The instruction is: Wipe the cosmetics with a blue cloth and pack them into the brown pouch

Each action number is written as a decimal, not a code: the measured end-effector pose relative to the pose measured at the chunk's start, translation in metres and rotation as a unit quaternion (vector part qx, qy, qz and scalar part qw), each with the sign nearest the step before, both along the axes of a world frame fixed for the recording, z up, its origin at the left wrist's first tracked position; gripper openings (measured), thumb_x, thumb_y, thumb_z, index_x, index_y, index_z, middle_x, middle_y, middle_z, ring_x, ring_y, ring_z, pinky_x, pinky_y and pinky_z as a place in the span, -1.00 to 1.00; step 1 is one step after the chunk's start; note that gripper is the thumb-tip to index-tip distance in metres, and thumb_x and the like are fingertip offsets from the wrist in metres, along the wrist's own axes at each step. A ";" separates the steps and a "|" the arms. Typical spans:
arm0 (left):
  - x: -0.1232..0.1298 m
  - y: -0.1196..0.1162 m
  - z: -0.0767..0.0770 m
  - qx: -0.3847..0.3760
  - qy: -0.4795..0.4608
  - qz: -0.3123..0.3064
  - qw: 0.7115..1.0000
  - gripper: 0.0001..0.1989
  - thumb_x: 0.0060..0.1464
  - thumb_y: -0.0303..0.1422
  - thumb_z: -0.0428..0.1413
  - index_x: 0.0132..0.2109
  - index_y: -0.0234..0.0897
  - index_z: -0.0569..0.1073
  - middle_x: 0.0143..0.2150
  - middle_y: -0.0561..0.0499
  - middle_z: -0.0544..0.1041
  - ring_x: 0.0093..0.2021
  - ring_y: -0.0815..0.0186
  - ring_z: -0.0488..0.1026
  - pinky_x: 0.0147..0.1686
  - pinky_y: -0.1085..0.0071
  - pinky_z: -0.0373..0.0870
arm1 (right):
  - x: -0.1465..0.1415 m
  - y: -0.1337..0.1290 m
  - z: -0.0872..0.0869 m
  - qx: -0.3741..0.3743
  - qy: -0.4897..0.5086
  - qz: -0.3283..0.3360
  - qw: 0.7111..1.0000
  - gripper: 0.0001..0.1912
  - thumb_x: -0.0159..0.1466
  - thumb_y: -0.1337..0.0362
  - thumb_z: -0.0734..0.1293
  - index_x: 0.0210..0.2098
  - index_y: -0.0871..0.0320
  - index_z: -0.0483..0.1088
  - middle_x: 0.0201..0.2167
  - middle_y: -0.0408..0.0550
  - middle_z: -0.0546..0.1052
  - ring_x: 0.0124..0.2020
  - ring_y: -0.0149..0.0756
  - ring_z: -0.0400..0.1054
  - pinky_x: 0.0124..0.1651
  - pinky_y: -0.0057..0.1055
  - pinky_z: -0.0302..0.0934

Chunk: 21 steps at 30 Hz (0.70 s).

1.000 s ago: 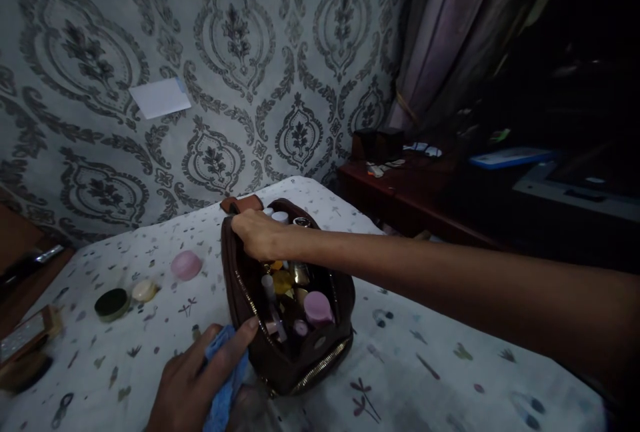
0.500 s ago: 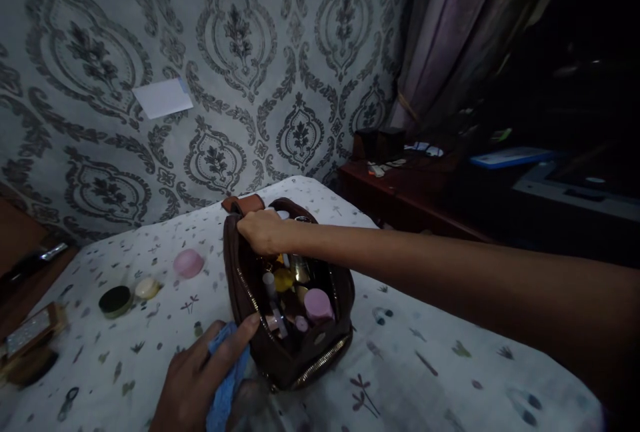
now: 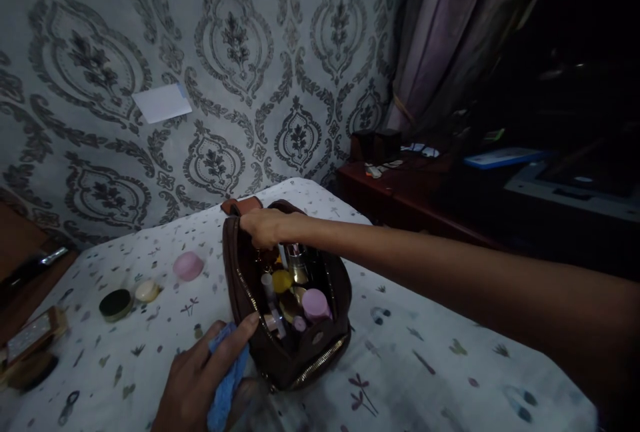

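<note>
A dark brown zippered bag [image 3: 237,285] lies unzipped on the patterned bedsheet, full of cosmetics. Among them are a pink-lidded jar [image 3: 315,304], a yellow round item [image 3: 283,281] and a shiny gold-and-silver bottle [image 3: 297,262]. My right hand [image 3: 265,227] reaches into the far end of the bag; its fingers are curled down and what they hold, if anything, is hidden. A crumpled blue cloth [image 3: 226,379] is gripped in my left hand [image 3: 197,379], whose index finger rests against the bag's near left edge.
Left of the bag lie a pink domed item [image 3: 188,265], a small cream-coloured jar [image 3: 147,290] and a dark-lidded round tin [image 3: 115,305]. A framed compact-like object [image 3: 37,339] and a brush [image 3: 33,372] are farther left. A reddish-brown table [image 3: 390,195] stands behind, on the right.
My right hand shifts slightly inside the far end of the bag, and more of the shiny bottle shows beneath the wrist. My left hand stays in place with the cloth.
</note>
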<state>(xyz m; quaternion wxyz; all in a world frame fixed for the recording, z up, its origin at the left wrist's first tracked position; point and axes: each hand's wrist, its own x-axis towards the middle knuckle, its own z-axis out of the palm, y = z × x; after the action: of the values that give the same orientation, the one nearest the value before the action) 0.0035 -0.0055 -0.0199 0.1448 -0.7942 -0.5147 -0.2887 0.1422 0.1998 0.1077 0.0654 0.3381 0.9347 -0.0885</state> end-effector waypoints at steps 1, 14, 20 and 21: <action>0.000 0.000 0.000 -0.001 0.000 0.001 1.000 -0.41 0.30 -0.34 0.00 0.41 0.06 0.11 0.05 -0.08 0.58 0.02 0.17 0.55 -0.25 0.36 0.57 | 0.003 0.000 0.004 -0.001 0.004 0.001 1.000 -0.71 0.16 0.52 0.37 -0.11 0.28 0.54 -0.10 0.13 0.61 -0.10 -0.15 0.51 -0.27 -0.45 0.29; 0.016 0.002 0.035 -0.054 -0.011 -0.026 0.998 -0.54 0.35 -0.19 -0.07 0.34 -0.07 0.26 -0.01 -0.10 0.60 -0.02 0.21 0.57 -0.19 0.39 0.57 | 0.054 -0.064 -0.010 0.093 0.245 0.024 0.965 -0.79 0.33 0.40 0.24 -0.30 0.19 0.52 -0.34 -0.04 0.56 -0.31 -0.30 0.40 -0.26 -0.42 0.16; 0.011 -0.005 0.029 -0.071 -0.042 -0.034 0.996 -0.55 0.35 -0.18 -0.08 0.30 -0.20 0.22 -0.06 -0.09 0.58 -0.11 0.27 0.58 -0.12 0.38 0.56 | 0.062 -0.118 -0.042 0.151 0.386 0.116 0.903 -0.70 0.40 0.36 0.13 -0.19 0.09 0.50 -0.08 0.09 0.51 -0.06 -0.13 0.41 -0.06 -0.21 0.35; 0.007 -0.006 0.024 -0.072 -0.049 -0.042 0.995 -0.52 0.35 -0.19 -0.07 0.33 -0.23 0.15 0.00 -0.12 0.57 -0.07 0.26 0.58 -0.10 0.38 0.55 | 0.062 -0.124 -0.048 0.167 0.406 0.116 0.891 -0.70 0.41 0.35 0.13 -0.15 0.05 0.49 -0.06 0.09 0.51 -0.03 -0.10 0.40 -0.02 -0.15 0.35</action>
<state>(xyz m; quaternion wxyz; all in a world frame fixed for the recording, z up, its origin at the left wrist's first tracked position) 0.0109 -0.0119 0.0037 0.0497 -0.8084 -0.5069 -0.2951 0.2039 0.0754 0.0594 -0.3670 0.1676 0.9135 -0.0524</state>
